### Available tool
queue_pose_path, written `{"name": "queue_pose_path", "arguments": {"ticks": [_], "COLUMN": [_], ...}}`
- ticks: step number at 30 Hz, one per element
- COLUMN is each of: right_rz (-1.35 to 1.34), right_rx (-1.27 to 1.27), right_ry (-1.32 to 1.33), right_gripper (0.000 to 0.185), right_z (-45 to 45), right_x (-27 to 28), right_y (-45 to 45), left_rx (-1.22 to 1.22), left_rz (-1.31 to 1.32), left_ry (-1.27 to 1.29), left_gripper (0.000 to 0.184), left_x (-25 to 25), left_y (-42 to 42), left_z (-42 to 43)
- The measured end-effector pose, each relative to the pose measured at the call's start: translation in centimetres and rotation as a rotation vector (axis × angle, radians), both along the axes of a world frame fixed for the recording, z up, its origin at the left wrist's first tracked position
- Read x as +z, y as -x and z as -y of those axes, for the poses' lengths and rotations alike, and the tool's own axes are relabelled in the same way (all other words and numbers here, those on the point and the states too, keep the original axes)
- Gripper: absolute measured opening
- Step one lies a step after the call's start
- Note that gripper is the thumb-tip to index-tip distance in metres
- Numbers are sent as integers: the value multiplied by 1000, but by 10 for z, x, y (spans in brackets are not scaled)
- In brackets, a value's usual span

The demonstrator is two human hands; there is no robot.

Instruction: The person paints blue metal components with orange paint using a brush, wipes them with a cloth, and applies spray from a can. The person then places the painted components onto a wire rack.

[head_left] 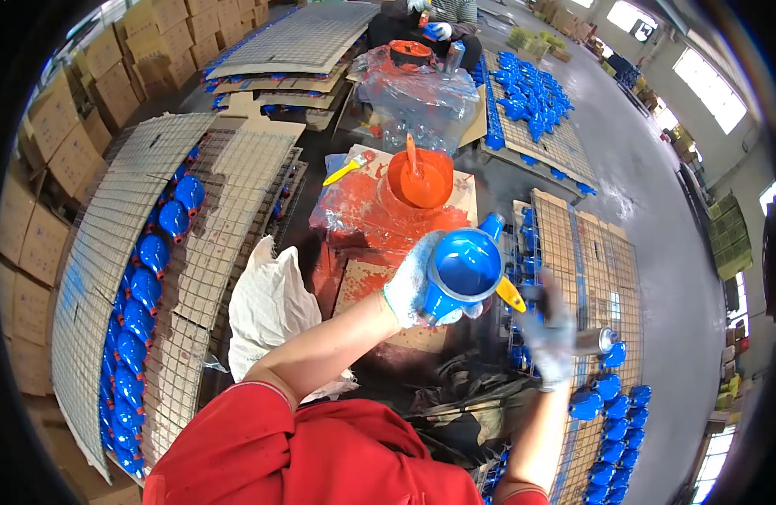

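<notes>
My gloved left hand (409,278) grips a glossy blue casting (468,265) from its left side and underneath, with the round opening facing up. Just right of the casting is a yellow handle (512,295). Beside that handle, apart from the casting, my gloved right hand (552,337) is smeared by motion, so its grip is unclear. A metal can (596,341) lies close to its right. Beyond the casting sits an orange-red paint bucket (420,178) with a red-coated handle standing in it. A yellow-handled brush (348,167) rests left of the bucket.
Wire racks (182,311) with blue castings (138,320) stand at left. Another rack (607,261) and more blue castings (611,421) are at right. White cloth (270,307) lies left of my left forearm. A co-worker (455,13) sits at the far end.
</notes>
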State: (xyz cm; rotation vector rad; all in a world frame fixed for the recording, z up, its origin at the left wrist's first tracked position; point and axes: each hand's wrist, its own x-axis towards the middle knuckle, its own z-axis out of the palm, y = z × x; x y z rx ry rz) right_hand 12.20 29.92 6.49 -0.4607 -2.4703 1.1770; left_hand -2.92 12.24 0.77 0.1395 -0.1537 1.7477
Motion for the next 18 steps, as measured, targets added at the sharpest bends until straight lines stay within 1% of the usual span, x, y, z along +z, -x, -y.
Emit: {"name": "queue_pose_path", "arguments": {"ticks": [2,3,5,6,8,9,10,11,12,13,14,16,18], "right_rz": [-79,-76,-95,-88,-163,-258,-260,-248,-235,-199,-220,-146,-170], "right_rx": [157,165,186,192,178,154,128,100,63,-43,-87,-66,-45], "right_ry": [29,25,506,506,472,556,658,690,721,630,691,481,445], "right_gripper": [46,46,35,35,26,23,22,21,20,19,19,28,26], "right_z": [38,40,43,45,50,54,51,47,43,40,39,33,22], "right_x": [-1,-8,-34,-40,-42,-41,-42,-42,-41,-39,-40,-45,-63], "right_y": [32,43,64,70,83,88,95,103,110,119,130,152,183], "left_rx": [25,-13,-43,-83,-40,-17,8,61,82,100,116,227,358], "left_rz": [-147,-119,-88,-60,-44,-20,1,-34,-7,15,39,125,122], "left_ry": [99,54,70,86,90,58,26,-34,-35,-37,-42,82,161], "left_gripper": [77,76,75,75,75,75,76,78,79,80,81,73,69], "left_x": [-13,-18,-13,-12,-15,-16,-17,-19,-20,-20,-20,-21,-22], "left_y": [2,5,13,17,30,36,43,50,57,64,70,79,86], "left_z": [3,8,24,32,47,55,63,71,81,92,102,118,127]}}
